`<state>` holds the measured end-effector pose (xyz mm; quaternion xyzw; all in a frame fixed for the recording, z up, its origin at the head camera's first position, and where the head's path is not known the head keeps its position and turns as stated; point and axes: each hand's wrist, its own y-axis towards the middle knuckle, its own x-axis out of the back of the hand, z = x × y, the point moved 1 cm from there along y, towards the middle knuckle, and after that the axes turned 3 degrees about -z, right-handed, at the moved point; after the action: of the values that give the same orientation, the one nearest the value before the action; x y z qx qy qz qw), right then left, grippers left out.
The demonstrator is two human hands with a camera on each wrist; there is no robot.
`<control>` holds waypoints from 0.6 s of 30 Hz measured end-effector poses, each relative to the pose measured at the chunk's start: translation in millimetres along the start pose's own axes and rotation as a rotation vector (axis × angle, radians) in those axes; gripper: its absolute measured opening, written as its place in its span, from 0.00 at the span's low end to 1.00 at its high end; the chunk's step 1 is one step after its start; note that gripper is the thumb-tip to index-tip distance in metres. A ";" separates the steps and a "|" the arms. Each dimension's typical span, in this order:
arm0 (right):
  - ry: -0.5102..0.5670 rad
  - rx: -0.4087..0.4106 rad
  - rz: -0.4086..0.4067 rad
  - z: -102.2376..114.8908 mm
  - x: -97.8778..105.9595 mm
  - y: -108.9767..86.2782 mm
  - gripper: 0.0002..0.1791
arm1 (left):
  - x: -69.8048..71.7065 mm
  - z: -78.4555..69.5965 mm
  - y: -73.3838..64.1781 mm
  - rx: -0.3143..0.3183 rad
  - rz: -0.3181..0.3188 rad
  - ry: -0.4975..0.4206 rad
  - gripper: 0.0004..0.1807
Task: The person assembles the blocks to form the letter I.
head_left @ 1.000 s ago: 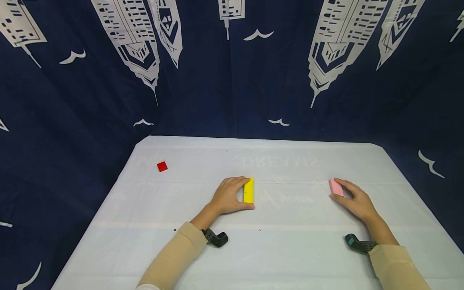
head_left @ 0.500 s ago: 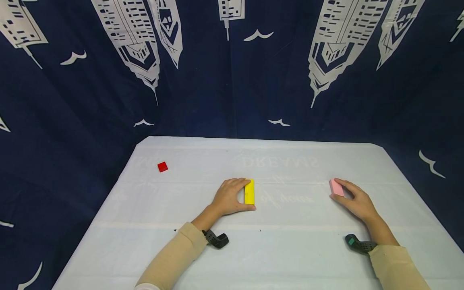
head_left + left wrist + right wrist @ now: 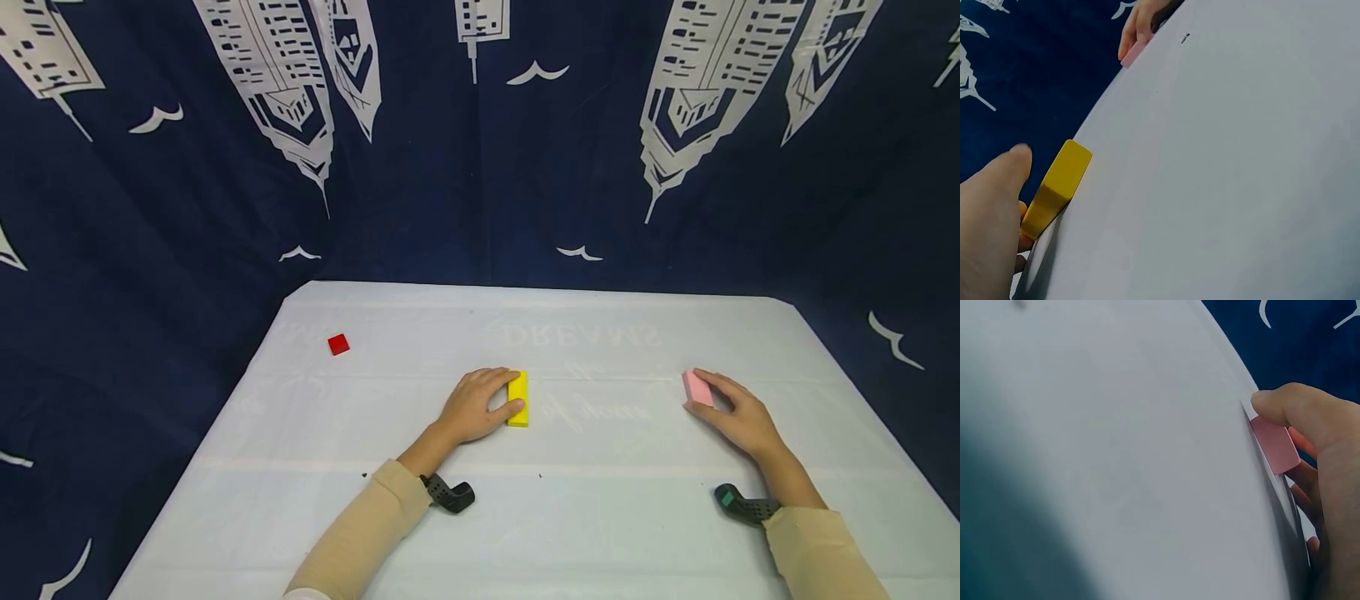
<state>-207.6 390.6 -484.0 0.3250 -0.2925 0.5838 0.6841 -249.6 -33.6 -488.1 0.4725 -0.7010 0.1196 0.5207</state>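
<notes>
A yellow block (image 3: 517,400) lies lengthwise on the table near its middle, at the fingers of my left hand (image 3: 472,408). The left thumb (image 3: 1017,159) is raised off the block in the left wrist view, while other fingers stay close behind it; whether they touch it is hard to tell. Further right, my right hand (image 3: 738,421) pinches a pink block (image 3: 698,389) between thumb and fingers. In the right wrist view the thumb covers one end of the pink block (image 3: 1275,447), which is at the table surface.
A small red block (image 3: 338,344) lies at the back left of the white-covered table (image 3: 600,517). Behind the table hangs a dark blue cloth (image 3: 420,192) with white building and bird prints. Black wrist devices sit on both wrists.
My left thumb has come off the near end of the yellow block and now shows over its right-hand part. The right hand and pink block have kept their place.
</notes>
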 end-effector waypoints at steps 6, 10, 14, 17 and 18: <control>-0.002 -0.005 -0.016 -0.4 -0.1 -1.3 0.42 | -1.5 1.1 0.5 -0.025 -0.003 -0.002 0.25; 0.005 -0.016 -0.020 -0.7 -0.8 -1.4 0.42 | -2.7 2.7 0.3 -0.026 -0.003 0.009 0.23; 0.016 -0.037 -0.033 -0.7 -1.5 -1.7 0.43 | -2.3 3.3 -0.3 -0.016 0.003 0.004 0.23; 0.026 -0.042 -0.063 -0.8 -1.5 -3.7 0.43 | -1.9 3.5 -0.6 -0.010 0.007 -0.001 0.23; 0.029 -0.043 -0.073 -0.6 -1.5 -4.5 0.43 | -1.8 3.7 -0.7 -0.010 0.007 0.000 0.23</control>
<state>-203.4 389.6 -485.9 0.3121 -0.2828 0.5566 0.7161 -251.3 -35.4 -491.4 0.4677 -0.7032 0.1178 0.5224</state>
